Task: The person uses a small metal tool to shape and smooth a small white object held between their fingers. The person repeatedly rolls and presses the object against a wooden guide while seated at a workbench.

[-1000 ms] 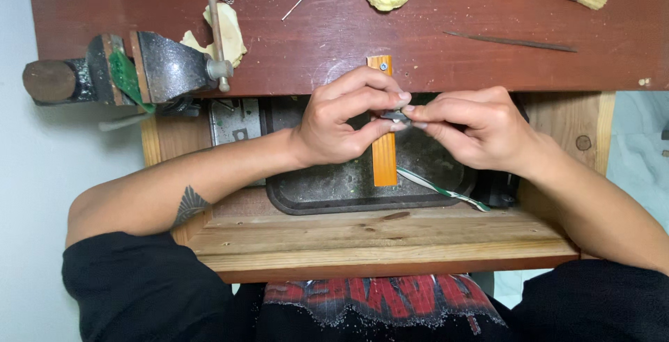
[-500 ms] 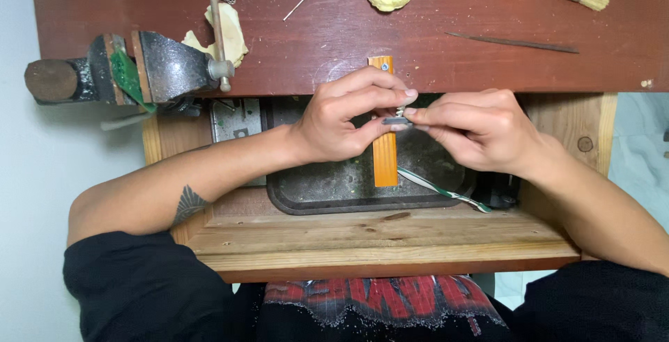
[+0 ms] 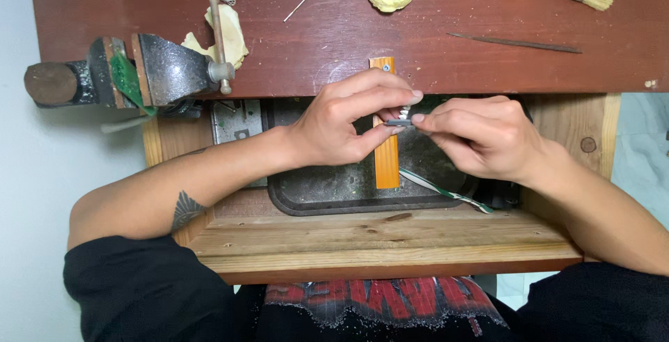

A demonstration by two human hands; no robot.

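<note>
Metal and tiny, the workpiece (image 3: 400,122) we pinch between both hands (image 3: 341,129) (image 3: 481,136) at mid-frame could slip into the dark tray (image 3: 334,192) below.

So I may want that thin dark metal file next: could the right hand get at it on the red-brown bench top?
Probably yes: the thin dark metal file lies uncovered beyond the right hand, though its fingers pinch a small grey metal piece.
</note>
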